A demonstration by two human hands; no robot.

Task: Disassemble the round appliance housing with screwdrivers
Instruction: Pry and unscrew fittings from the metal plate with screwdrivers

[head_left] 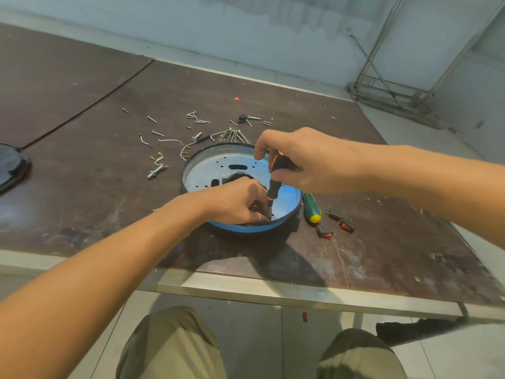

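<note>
A round metal housing (202, 168) with a pale perforated floor and a dark rim lies open side up on the brown table. My right hand (295, 160) grips a black and orange screwdriver (274, 184), held upright with its tip down inside the housing near the front wall. My left hand (240, 203) rests inside the housing with curled fingers pinching around the screwdriver's tip; what it holds there is hidden. A dark part (240, 176) shows in the housing's middle, just behind my left hand.
A green and yellow screwdriver (311, 207) lies right of the housing. Three black and red rocker switches (337, 222) sit beyond it. Several loose screws, hex keys (232, 135) and wire bits are scattered behind the housing. A dark round cover (11, 168) lies at the far left.
</note>
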